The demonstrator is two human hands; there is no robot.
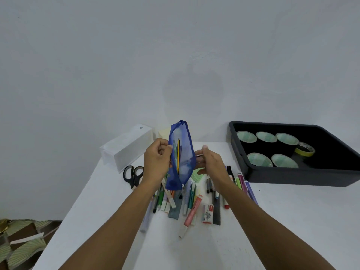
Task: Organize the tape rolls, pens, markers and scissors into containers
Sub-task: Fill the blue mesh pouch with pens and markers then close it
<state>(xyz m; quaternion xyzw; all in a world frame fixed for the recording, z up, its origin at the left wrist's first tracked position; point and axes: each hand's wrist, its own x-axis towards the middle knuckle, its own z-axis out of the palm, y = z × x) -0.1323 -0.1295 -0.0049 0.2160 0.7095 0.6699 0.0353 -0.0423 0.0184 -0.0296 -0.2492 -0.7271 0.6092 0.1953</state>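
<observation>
Two hands are raised over the table (292, 221) with a blue mesh pouch (181, 154) held upright between them. The left hand (156, 162) is closed on the pouch's left edge, fingers curled around the mesh. The right hand (211, 162) is held half open at the right edge, thumb up and fingers loosely curved; whether its fingertips actually grip the fabric cannot be told, since they are hidden behind the pouch. The zip is seen run down to the lower end, and a yellow pencil (178, 154) is seen standing inside through the gap. Other coloured shapes inside are too blurred by the mesh to be named. Beneath the hands a heap of pens and markers (187, 203) is spread on the table, partly covered by both forearms and the pouch. A small staple box (208, 214) is set among them, and a green item just behind the right hand is mostly hidden. Black-handled scissors (133, 175) are laid left of the heap, their blades cut off by the left wrist. A clear plastic box (126, 149) is placed behind them, and a pale yellow object behind the pouch is largely concealed. At the right a black tray (292, 176) is set, cut off by the frame edge, with five tape rolls (266, 137) standing in it and a yellow roll (304, 150) tilted beside them.
</observation>
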